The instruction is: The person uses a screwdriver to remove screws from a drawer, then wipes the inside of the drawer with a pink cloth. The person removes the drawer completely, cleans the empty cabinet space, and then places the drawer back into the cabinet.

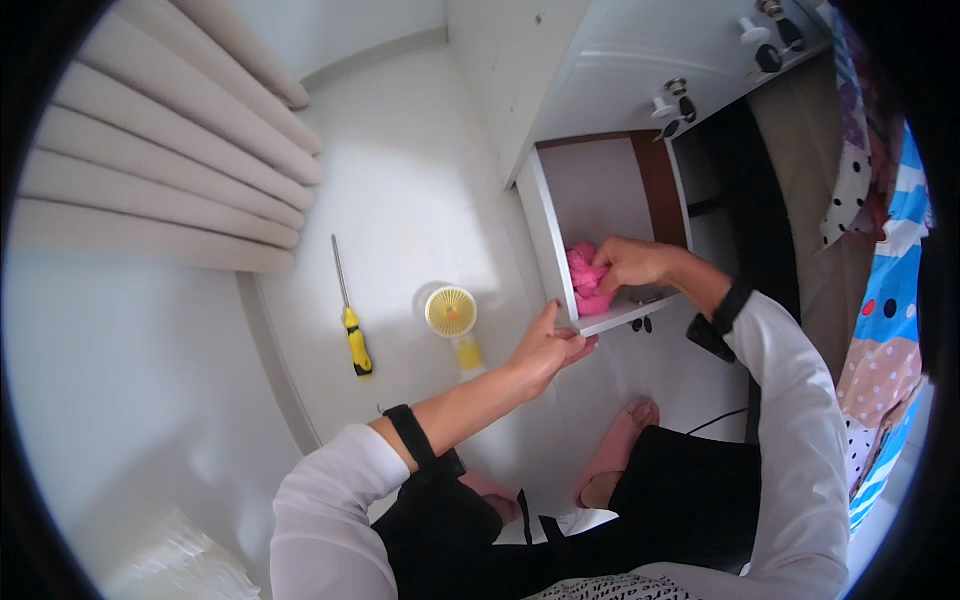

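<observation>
An open white drawer [551,225] juts out from a white cabinet [592,82]. Inside it, at the near left corner, lies a bunched pink fuzzy cloth [591,281]. My right hand [637,262] reaches in over the drawer's right side, its fingers bent onto the cloth and partly hidden by it. At the drawer's near left corner is my left hand [547,349], thumb up along the outer side and fingers at the front panel. A small metal object [645,298] sits by the front panel, close below my right wrist.
On the white floor left of the drawer are a yellow handheld fan [451,311] and a yellow-handled screwdriver [352,322]. Keys [686,111] hang from the cabinet locks. A beige curtain [187,142] hangs at left, patterned fabric [881,322] at right. Pink slippers [611,446] are on my feet.
</observation>
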Demonstrator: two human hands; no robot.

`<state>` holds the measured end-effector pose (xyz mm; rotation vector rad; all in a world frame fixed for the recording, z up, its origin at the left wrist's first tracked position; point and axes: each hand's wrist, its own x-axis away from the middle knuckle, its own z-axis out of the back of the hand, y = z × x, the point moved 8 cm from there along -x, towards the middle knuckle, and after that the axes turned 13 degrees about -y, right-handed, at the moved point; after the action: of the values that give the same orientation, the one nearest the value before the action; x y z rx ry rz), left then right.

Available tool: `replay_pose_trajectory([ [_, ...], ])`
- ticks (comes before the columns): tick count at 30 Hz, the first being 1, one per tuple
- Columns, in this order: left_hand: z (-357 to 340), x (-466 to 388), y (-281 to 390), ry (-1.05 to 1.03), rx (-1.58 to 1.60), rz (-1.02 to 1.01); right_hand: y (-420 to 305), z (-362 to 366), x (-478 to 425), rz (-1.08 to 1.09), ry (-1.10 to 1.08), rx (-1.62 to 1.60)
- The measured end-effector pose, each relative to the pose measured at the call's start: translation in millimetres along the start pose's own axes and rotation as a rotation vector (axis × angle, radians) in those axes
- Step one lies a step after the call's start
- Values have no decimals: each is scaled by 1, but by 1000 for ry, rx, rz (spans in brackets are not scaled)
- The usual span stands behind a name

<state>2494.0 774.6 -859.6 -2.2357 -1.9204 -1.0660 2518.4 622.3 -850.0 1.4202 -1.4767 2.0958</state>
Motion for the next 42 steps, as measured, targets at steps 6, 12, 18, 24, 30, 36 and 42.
replay_pose_trajectory([
  [6, 32, 32, 57, 225, -414, -26, -57, 0, 79, 141, 90, -291],
  [12, -61, 40, 118, -205, 27, -232, -130, -36, 99, 298, 107, 223],
  [18, -43, 52, 141, 37, -75, -305, -84, 45, 141, 498, 721, -476],
  [24, -47, 61, 156, 203, -84, -339, -53, 104, 119, 915, 761, -1062],
  [30, -63, 59, 159, 213, -121, -367, -55, 102, 103, 905, 647, -1135],
  [36, -65, 80, 181, 189, -156, -482, -28, 35, 145, 718, 576, -1070],
  [42, -87, 105, 220, 169, -240, -545, 0, -14, 165, 676, 526, -1150],
])
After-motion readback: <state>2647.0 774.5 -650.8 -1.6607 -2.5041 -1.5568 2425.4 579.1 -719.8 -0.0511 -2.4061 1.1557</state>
